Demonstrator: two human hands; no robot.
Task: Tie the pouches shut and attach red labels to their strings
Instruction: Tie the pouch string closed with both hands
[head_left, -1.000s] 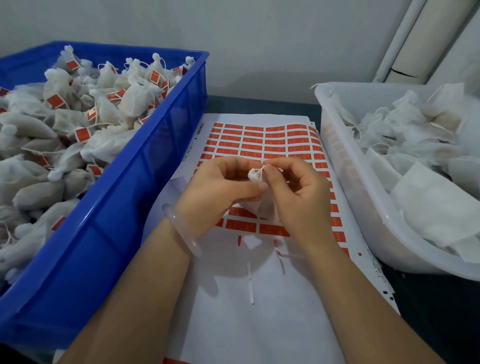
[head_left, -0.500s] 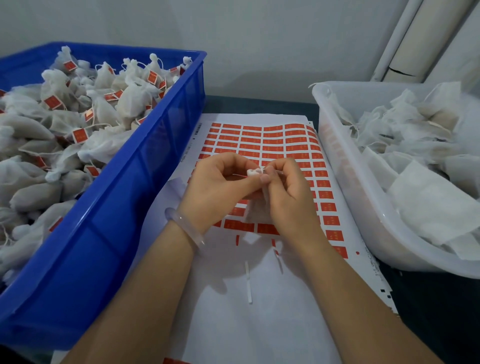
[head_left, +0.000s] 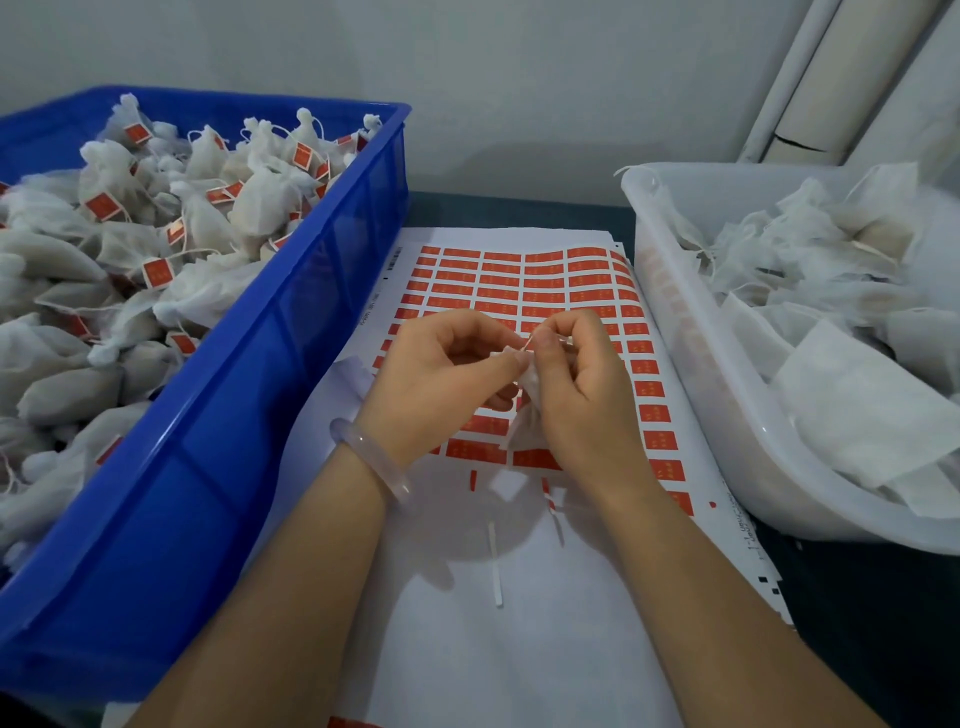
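Left hand (head_left: 441, 374) pinching the neck of a pouch (head_left: 527, 423) above the red label sheet (head_left: 519, 291), right hand (head_left: 584, 400) pinching its string (head_left: 530, 343), blue crate (head_left: 291, 332) of labelled pouches (head_left: 260, 202) left, white tub (head_left: 691, 364) of loose ones right

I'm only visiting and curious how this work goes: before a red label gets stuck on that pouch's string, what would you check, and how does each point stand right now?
1. Pouch gripped at its neck by the left hand and the right hand: ok.
2. Neck tied shut: cannot tell; the fingers hide any knot.
3. String free to take a label: cannot tell; only a short bit shows.
4. Red labels left on the label sheet under the hands: ok, many rows.
5. Blue crate beside the left hand, ready for the finished pouch: ok, though heaped with labelled pouches.
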